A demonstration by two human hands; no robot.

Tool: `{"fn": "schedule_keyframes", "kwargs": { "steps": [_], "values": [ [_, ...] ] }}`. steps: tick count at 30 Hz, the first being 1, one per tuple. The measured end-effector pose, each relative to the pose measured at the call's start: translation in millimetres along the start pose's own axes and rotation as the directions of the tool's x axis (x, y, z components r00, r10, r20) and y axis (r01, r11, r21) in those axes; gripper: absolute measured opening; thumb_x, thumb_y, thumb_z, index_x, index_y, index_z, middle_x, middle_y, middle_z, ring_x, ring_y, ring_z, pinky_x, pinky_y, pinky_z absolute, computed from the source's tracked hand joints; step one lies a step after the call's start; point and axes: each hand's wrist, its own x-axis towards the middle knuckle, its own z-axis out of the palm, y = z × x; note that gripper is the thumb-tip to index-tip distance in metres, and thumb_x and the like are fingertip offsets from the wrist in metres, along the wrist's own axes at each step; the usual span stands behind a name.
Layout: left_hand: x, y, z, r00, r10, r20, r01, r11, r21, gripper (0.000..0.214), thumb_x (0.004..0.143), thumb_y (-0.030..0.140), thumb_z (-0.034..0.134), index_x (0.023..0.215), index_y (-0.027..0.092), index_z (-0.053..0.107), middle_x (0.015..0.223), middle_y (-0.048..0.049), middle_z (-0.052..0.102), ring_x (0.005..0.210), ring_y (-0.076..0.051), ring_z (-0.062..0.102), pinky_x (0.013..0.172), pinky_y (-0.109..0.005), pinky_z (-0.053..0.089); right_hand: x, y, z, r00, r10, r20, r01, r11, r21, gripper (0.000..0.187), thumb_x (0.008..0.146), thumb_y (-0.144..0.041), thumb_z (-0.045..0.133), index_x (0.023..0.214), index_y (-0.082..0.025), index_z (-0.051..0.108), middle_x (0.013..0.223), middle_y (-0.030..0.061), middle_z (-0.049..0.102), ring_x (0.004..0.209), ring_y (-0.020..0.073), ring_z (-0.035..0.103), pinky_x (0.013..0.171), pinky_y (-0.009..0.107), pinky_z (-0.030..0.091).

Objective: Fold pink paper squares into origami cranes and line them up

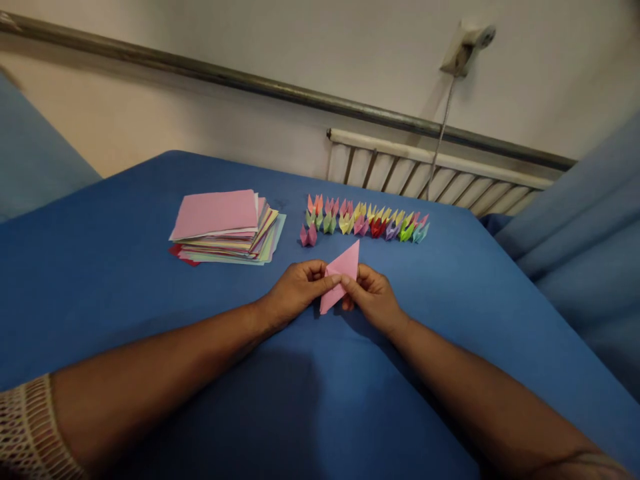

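A pink folded paper (345, 265), shaped like a slim diamond, is held between both hands above the blue table. My left hand (299, 288) pinches its left side, thumb on the front face and fingers curled behind. On the right side, my right hand (374, 297) grips it the same way, its thumb tip close to the other thumb. The paper's long points reach up to the right and down to the left. Just beyond it stand rows of small folded paper figures (379, 228) in several colours, with a pink figure (309, 235) at the near left.
A stack of coloured paper sheets (217, 212) lies left of the hands, pink on top. The blue-covered table (125, 280) ends near a wall with a metal rail (280, 87) and a radiator (395, 163). A blue curtain (590, 247) hangs at the right.
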Motion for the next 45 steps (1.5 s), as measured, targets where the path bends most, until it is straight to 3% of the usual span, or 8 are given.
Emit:
{"fn": "schedule_keyframes", "kwargs": {
  "steps": [5, 13, 18, 22, 27, 33, 40, 45],
  "values": [
    [2.7, -4.7, -2.4, 1.0, -0.029, -0.001, 0.029, 0.998, -0.049, 0.03, 0.079, 0.042, 0.062, 0.07, 0.013, 0.059, 0.062, -0.001, 0.061, 0.057, -0.012, 0.055, 0.058, -0.025, 0.044, 1.7, 2.6, -3.5, 1.0, 0.022, 0.011, -0.022, 0.999, 0.024, 0.036, 0.078, -0.052, 0.064, 0.07, -0.019, 0.051, 0.046, -0.0049, 0.057, 0.038, 0.0078, 0.049, 0.04, 0.02, 0.039],
    [4.6, -4.7, -4.5, 1.0, -0.017, 0.001, 0.017, 0.997, -0.074, 0.024, 0.08, 0.037, 0.061, 0.074, 0.013, 0.062, 0.064, -0.0015, 0.062, 0.058, -0.011, 0.056, 0.06, -0.025, 0.045, 2.8, 3.4, -5.8, 0.998, -0.033, 0.054, 0.03, 0.998, 0.053, 0.033, 0.071, -0.042, 0.072, 0.087, -0.02, 0.053, 0.062, -0.0044, 0.062, 0.049, 0.0094, 0.057, 0.047, 0.021, 0.045],
    [2.4, -0.5, -1.7, 0.999, -0.014, 0.047, 0.016, 1.0, -0.026, 0.015, 0.075, 0.028, 0.065, 0.078, 0.013, 0.064, 0.069, -0.0006, 0.064, 0.059, -0.009, 0.055, 0.06, -0.022, 0.043, 3.6, 3.1, -7.6, 1.0, -0.004, -0.023, 0.003, 1.0, -0.019, 0.029, 0.08, -0.046, 0.061, 0.077, -0.019, 0.053, 0.052, -0.0056, 0.056, 0.041, 0.0086, 0.051, 0.042, 0.02, 0.04],
    [3.3, -2.9, -0.2, 0.998, 0.031, 0.061, -0.029, 0.999, -0.034, 0.031, 0.065, 0.025, 0.075, 0.092, 0.014, 0.063, 0.084, -0.003, 0.067, 0.074, -0.013, 0.061, 0.069, -0.024, 0.046, 2.3, 3.9, -11.1, 1.0, -0.014, 0.013, 0.014, 0.998, -0.059, 0.027, 0.082, -0.044, 0.059, 0.073, -0.019, 0.052, 0.05, -0.007, 0.051, 0.04, 0.0079, 0.046, 0.041, 0.02, 0.037],
    [3.2, -3.3, -2.8, 1.0, 0.014, 0.015, -0.015, 0.997, 0.073, 0.029, 0.078, 0.042, 0.063, 0.072, 0.013, 0.06, 0.061, 0.0013, 0.059, 0.053, -0.009, 0.052, 0.055, -0.022, 0.042, -0.9, 6.0, -12.8, 0.993, -0.035, 0.113, 0.052, 0.988, -0.147, 0.027, 0.085, -0.043, 0.055, 0.073, -0.02, 0.05, 0.058, -0.0054, 0.052, 0.047, 0.0088, 0.048, 0.046, 0.022, 0.039],
    [4.3, -4.2, -5.7, 0.992, 0.027, -0.125, -0.022, 0.999, 0.044, 0.032, 0.081, 0.044, 0.058, 0.069, 0.015, 0.058, 0.055, 0.0027, 0.054, 0.045, -0.008, 0.046, 0.045, -0.021, 0.035, -2.2, 7.3, -3.9, 0.987, -0.061, 0.149, 0.072, 0.995, -0.074, 0.031, 0.076, -0.038, 0.069, 0.096, -0.022, 0.05, 0.087, 0.0003, 0.065, 0.067, 0.0116, 0.059, 0.059, 0.025, 0.047],
    [5.1, -7.3, -2.0, 0.996, -0.029, -0.08, 0.027, 0.999, -0.03, 0.034, 0.067, 0.028, 0.073, 0.095, 0.011, 0.064, 0.078, -0.0027, 0.065, 0.055, -0.009, 0.053, 0.052, -0.022, 0.043, 5.0, 5.6, -9.6, 1.0, 0.013, 0.023, -0.011, 0.996, -0.083, 0.034, 0.078, -0.05, 0.062, 0.087, -0.019, 0.055, 0.057, -0.0053, 0.056, 0.043, 0.0079, 0.048, 0.04, 0.02, 0.037],
    [3.1, -5.6, -0.4, 0.997, -0.001, -0.071, 0.002, 1.0, 0.013, 0.033, 0.062, 0.021, 0.076, 0.092, 0.013, 0.063, 0.073, -0.0002, 0.065, 0.062, -0.012, 0.058, 0.058, -0.024, 0.045, 6.2, 5.7, -11.4, 0.997, 0.057, -0.042, -0.061, 0.994, -0.095, 0.039, 0.082, -0.056, 0.055, 0.08, -0.017, 0.06, 0.046, -0.005, 0.052, 0.037, 0.0083, 0.042, 0.037, 0.021, 0.032]
  ]
}}
